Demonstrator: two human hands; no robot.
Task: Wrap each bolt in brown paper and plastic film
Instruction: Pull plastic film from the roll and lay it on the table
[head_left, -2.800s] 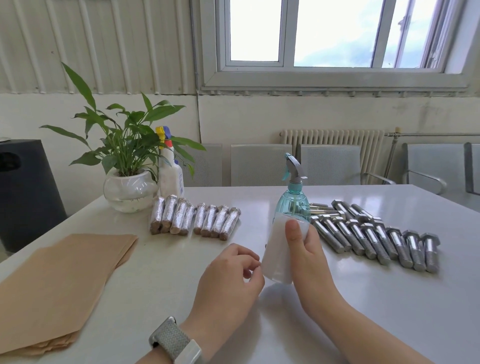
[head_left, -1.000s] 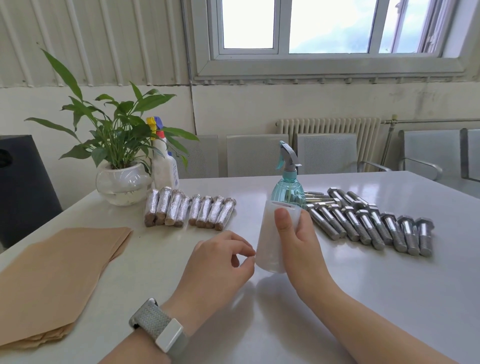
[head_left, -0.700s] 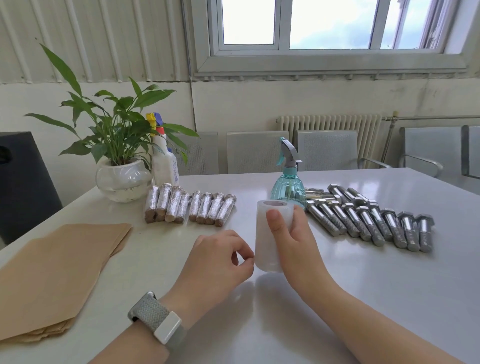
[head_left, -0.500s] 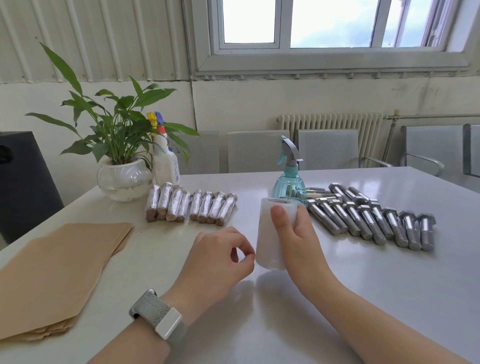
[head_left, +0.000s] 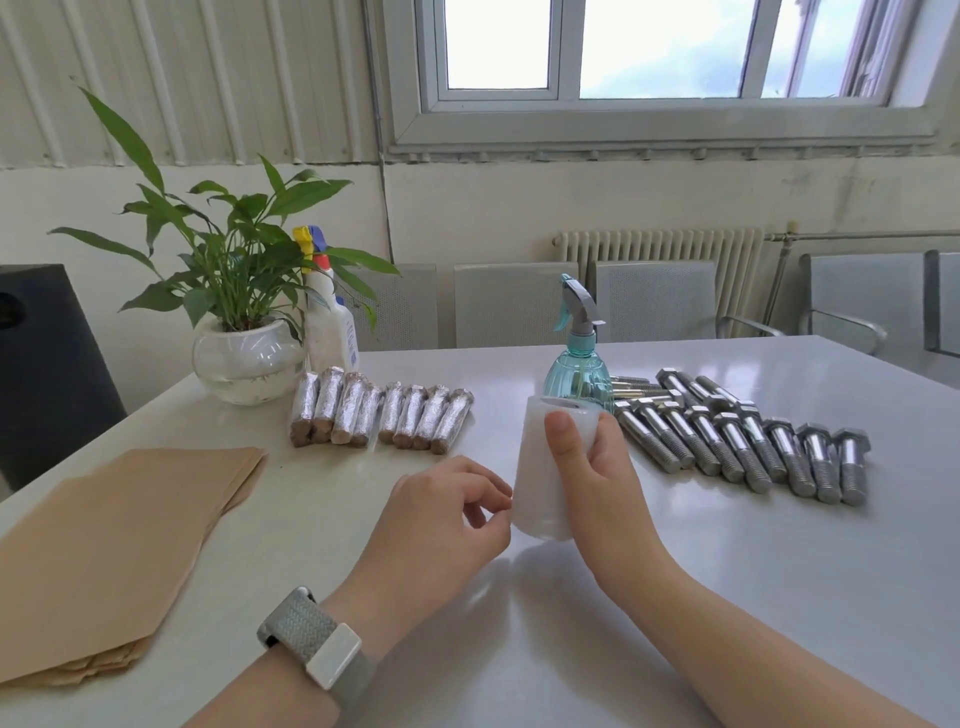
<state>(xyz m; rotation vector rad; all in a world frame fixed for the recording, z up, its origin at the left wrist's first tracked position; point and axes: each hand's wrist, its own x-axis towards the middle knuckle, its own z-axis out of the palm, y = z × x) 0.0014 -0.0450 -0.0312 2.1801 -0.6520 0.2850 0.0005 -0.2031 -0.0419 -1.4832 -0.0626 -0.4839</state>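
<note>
My right hand (head_left: 592, 467) grips the roll of plastic film (head_left: 540, 473) upright on the white surface (head_left: 727, 571), thumb across its front and fingers curled behind. My left hand (head_left: 441, 519) sits just beside the roll with thumb and forefinger pinched together at its lower edge, though I cannot tell whether they hold the film's end. Bare steel bolts (head_left: 737, 447) lie in a row beyond my right hand, behind a teal spray bottle (head_left: 579, 364). Wrapped bolts (head_left: 379, 413) lie beyond my left hand, brown paper sheets (head_left: 114, 545) stacked farther left.
</note>
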